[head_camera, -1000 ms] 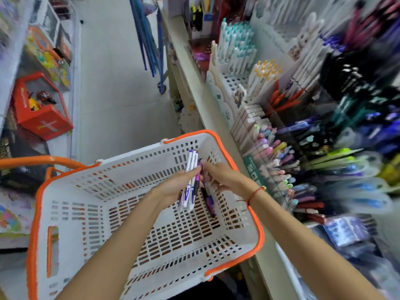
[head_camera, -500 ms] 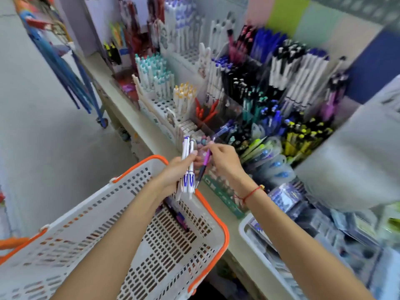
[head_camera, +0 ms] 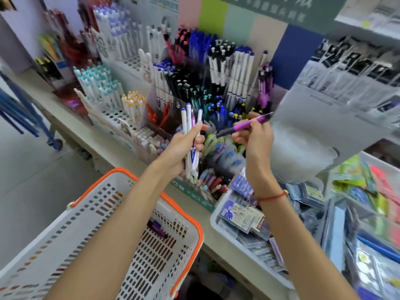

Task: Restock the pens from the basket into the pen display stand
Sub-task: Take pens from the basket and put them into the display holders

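Note:
My left hand [head_camera: 184,146] grips a bunch of white pens with blue caps [head_camera: 190,124], held upright in front of the pen display stand [head_camera: 207,83]. My right hand [head_camera: 253,137] pinches a single purple pen [head_camera: 244,124], held nearly level with its tip pointing left, over the stand's lower compartments. The white basket with an orange rim [head_camera: 129,245] sits below my left forearm; one purple pen [head_camera: 159,229] lies on its floor.
The stand rests on a long shelf counter [head_camera: 108,144] crowded with other pen racks. A white tray of packaged refills [head_camera: 244,215] sits right of the basket. A grey hanging display [head_camera: 324,109] juts in at the right. Floor lies at the left.
Both hands rose out of the basket to the display stand. My right hand drew the purple pen away from the bunch and turned it level. The view swung right and up.

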Available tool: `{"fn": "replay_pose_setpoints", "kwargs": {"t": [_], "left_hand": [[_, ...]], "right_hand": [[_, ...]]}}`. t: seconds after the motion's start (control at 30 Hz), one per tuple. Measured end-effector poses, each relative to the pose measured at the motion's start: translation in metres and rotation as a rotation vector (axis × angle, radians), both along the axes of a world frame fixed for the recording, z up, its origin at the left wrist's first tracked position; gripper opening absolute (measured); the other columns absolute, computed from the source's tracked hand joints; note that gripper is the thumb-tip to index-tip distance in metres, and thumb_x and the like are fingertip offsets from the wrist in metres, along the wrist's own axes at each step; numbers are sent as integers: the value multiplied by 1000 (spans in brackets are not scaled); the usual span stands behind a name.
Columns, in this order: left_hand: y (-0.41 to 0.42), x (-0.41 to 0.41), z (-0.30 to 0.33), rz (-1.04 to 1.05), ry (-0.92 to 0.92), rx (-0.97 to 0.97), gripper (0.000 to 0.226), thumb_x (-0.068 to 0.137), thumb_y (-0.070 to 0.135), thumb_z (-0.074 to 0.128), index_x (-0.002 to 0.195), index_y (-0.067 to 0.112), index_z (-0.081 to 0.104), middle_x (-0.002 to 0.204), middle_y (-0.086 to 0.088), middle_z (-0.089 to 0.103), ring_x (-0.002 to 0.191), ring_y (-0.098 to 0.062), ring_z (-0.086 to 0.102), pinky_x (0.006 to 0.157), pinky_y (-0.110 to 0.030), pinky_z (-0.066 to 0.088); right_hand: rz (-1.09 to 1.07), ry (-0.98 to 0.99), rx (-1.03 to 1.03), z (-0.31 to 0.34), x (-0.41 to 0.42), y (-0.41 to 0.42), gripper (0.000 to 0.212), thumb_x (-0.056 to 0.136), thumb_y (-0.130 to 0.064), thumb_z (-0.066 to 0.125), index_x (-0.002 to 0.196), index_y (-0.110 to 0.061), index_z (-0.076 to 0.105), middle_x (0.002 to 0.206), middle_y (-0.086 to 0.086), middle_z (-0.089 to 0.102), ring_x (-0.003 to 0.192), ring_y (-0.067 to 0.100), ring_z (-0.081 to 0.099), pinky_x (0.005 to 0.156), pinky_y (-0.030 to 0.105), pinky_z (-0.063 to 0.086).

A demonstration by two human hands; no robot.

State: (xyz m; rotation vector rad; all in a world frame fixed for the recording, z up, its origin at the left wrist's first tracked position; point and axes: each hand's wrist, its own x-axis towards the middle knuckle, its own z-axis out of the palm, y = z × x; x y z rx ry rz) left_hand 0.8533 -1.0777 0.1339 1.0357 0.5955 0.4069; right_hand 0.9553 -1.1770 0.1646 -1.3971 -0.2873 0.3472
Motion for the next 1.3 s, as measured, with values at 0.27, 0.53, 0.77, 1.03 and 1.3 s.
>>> {"fn": "replay_pose_setpoints", "kwargs": {"t": [0.27, 0.53, 0.77, 1.03, 1.3], "left_hand": [[-20, 24, 0, -119, -13, 0, 23, 102, 34, 45, 105, 16, 59, 53, 13, 41, 45, -1, 40, 45, -15, 37], [-28, 33, 11, -46, -19, -6, 19, 104, 26, 41, 108, 15, 56, 50, 12, 36, 40, -2, 33, 41, -15, 31], [-26, 38, 11, -29, -23, -53, 20, 102, 18, 35, 104, 15, 55, 51, 10, 36, 40, -3, 33, 40, -15, 28], [-23, 36, 11, -89, -35, -25, 21, 105, 22, 36, 111, 21, 56, 52, 10, 43, 42, -3, 37, 43, -15, 34], [-24, 25, 7, -210, -68, 43, 16, 101, 31, 47, 105, 25, 61, 68, 12, 55, 52, -1, 46, 54, -18, 40]], "right_hand": [[-552, -441, 120, 31, 46, -25, 18, 103, -8, 36, 119, -2, 43, 83, -7, 55, 63, -7, 58, 65, 17, 50], [-312, -738, -326, 37, 72, -10, 15, 101, -15, 48, 112, -5, 47, 82, -17, 53, 64, -14, 53, 62, 8, 43], [-164, -748, -793, 47, 102, 0, 28, 85, -42, 64, 103, -23, 75, 113, 3, 61, 120, 24, 45, 98, 32, 42], [-278, -841, -497, 39, 84, 3, 24, 79, -8, 60, 103, -8, 59, 92, -4, 53, 81, 10, 49, 64, 13, 38], [120, -709, -543, 4, 32, -2, 21, 94, -30, 58, 104, -16, 71, 64, -7, 59, 56, 3, 48, 57, 20, 42]]}}
